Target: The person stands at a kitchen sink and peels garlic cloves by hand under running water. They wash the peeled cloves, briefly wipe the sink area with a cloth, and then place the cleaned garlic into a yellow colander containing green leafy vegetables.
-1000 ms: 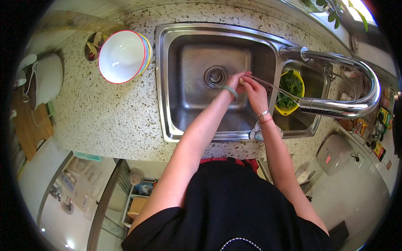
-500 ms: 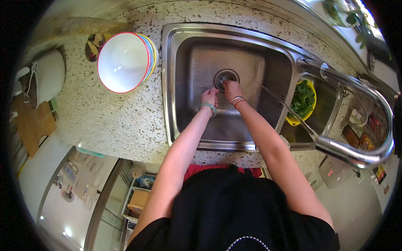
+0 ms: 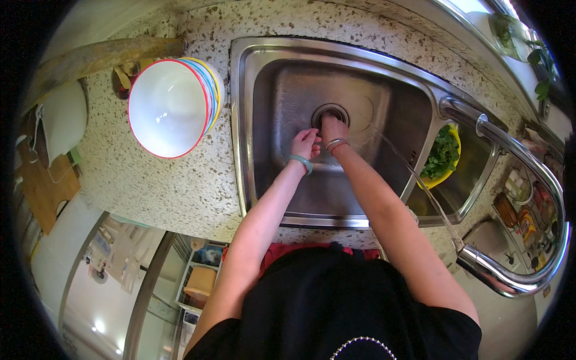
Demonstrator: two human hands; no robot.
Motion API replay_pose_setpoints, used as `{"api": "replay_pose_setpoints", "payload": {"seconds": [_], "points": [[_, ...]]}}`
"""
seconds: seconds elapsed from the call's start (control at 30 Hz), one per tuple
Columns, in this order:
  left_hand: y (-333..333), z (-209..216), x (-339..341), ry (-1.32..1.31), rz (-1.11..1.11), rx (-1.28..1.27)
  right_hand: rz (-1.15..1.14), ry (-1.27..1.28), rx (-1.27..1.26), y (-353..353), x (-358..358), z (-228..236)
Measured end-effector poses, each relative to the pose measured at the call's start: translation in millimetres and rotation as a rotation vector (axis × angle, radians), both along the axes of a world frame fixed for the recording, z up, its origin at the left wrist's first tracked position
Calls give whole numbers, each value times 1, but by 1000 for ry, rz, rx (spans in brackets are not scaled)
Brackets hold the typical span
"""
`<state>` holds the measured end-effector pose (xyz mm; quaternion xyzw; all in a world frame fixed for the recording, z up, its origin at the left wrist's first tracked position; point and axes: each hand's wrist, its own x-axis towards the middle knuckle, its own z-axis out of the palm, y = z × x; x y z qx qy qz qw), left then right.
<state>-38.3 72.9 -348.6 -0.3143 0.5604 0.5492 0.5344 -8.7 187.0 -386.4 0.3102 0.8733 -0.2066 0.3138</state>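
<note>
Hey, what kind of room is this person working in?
Most likely a home kitchen: a stainless steel sink set in a speckled stone counter, stacked bowls beside it, and leafy greens in the smaller basin.

hands moved from stream to drain

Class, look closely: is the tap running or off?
Running: a thin stream leaves the tap spout and arcs into the sink toward the hands.
</note>
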Motion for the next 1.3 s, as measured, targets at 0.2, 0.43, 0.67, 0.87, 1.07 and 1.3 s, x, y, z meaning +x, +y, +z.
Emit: {"api": "replay_pose_setpoints", "payload": {"seconds": [0.2, 0.43, 0.67, 0.87, 1.07, 1.3], "points": [[-1, 6, -7, 44, 0, 19, -24, 8, -27, -2, 1, 7], [2, 2, -5, 50, -44, 26, -146, 128, -21, 5, 22, 15], [88, 18, 3, -18, -28, 285, -1118, 656, -493, 58, 49, 111], [141, 77, 13, -20, -96, 552, -834, 1087, -100, 68, 74, 147], [114, 116, 20, 245, -436, 401, -803, 986, -124, 62, 95, 171], [88, 158, 22, 143, -263, 439, -811, 1077, -279, 49, 94, 194]]}}
